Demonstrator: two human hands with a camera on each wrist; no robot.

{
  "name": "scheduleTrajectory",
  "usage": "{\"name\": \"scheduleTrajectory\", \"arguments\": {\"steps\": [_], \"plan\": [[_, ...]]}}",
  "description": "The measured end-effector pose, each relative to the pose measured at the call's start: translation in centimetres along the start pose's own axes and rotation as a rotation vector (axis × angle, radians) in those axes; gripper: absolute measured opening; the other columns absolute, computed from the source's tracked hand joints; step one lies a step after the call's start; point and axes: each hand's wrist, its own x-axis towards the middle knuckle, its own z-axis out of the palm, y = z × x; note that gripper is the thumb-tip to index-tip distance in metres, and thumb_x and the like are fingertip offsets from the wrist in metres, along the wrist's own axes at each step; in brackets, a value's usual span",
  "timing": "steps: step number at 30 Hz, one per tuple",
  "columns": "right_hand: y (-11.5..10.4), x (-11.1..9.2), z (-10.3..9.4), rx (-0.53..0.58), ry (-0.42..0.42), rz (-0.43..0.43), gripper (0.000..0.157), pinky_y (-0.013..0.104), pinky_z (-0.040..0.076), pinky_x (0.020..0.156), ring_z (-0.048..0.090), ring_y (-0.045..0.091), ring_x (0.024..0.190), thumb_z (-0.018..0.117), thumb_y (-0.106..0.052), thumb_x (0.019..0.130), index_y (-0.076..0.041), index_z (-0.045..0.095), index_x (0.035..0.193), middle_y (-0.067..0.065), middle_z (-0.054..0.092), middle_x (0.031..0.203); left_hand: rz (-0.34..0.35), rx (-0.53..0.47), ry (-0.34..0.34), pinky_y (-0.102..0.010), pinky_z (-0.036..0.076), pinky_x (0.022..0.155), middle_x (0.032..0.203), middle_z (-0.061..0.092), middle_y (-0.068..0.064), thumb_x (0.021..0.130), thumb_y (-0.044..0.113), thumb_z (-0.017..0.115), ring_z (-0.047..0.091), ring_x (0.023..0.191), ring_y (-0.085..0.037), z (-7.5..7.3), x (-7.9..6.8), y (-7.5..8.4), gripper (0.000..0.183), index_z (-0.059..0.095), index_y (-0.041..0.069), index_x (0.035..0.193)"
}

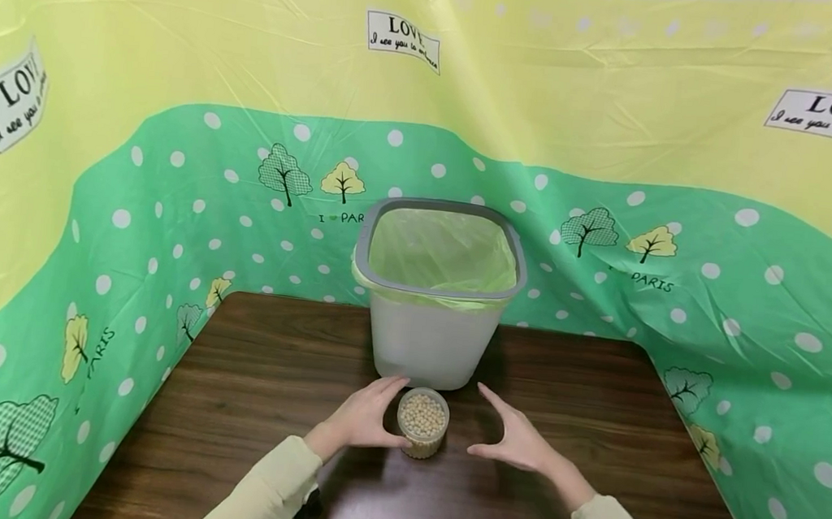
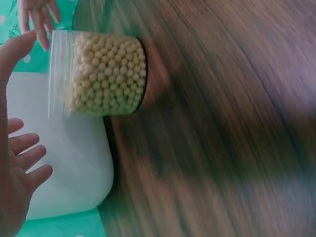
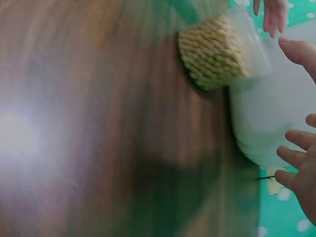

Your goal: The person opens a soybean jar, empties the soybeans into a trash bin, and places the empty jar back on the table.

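Note:
A clear plastic jar [image 1: 423, 420] full of small pale round beans stands upright on the table, just in front of the bin. My left hand [image 1: 367, 417] is spread beside its left side, thumb and fingers curving loosely around it without a grip. To the right, my right hand [image 1: 519, 442] is held with thumb and fingers apart, a wider gap between it and the jar. In the left wrist view the beans [image 2: 111, 74] show through the jar wall, below a clear upper rim. The right wrist view shows the jar [image 3: 212, 52] blurred, beyond the thumb.
A white bin [image 1: 432, 338] with a grey rim and a green liner bag stands at the back of the dark wooden table [image 1: 262, 443]. A green and yellow patterned cloth [image 1: 243, 221] hangs behind the table and along both sides.

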Motion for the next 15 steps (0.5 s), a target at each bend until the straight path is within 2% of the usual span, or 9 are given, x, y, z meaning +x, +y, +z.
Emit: {"name": "scheduleTrajectory", "arguments": {"steps": [8, 11, 15], "plan": [[0.7, -0.1, 5.2, 0.263, 0.177, 0.05, 0.077, 0.051, 0.042, 0.088, 0.052, 0.036, 0.108, 0.08, -0.018, 0.069, 0.001, 0.04, 0.132, 0.02, 0.055, 0.118, -0.114, -0.113, -0.039, -0.04, 0.04, 0.097, 0.133, 0.044, -0.013, 0.061, 0.055, 0.075, 0.043, 0.121, -0.026, 1.5, 1.2, 0.3, 0.101, 0.035, 0.002, 0.137], [0.7, 0.1, 6.7, 0.293, 0.189, 0.057, 0.075, 0.049, 0.043, 0.087, 0.053, 0.034, 0.107, 0.08, -0.014, 0.068, 0.002, 0.043, 0.13, 0.019, 0.055, 0.117, -0.127, -0.113, -0.054, -0.038, 0.04, 0.096, 0.13, 0.047, -0.012, 0.059, 0.054, 0.077, 0.045, 0.119, -0.025, 1.8, 1.5, 0.2, 0.1, 0.037, 0.001, 0.135], [0.0, 0.3, 7.5, 0.312, 0.178, 0.052, 0.076, 0.05, 0.043, 0.088, 0.051, 0.035, 0.108, 0.081, -0.009, 0.066, 0.004, 0.043, 0.13, 0.018, 0.054, 0.118, -0.121, -0.12, -0.061, -0.034, 0.043, 0.092, 0.121, 0.052, -0.008, 0.059, 0.051, 0.078, 0.051, 0.11, -0.021, 2.0, 1.7, 0.1, 0.092, 0.044, 0.003, 0.129]]}}
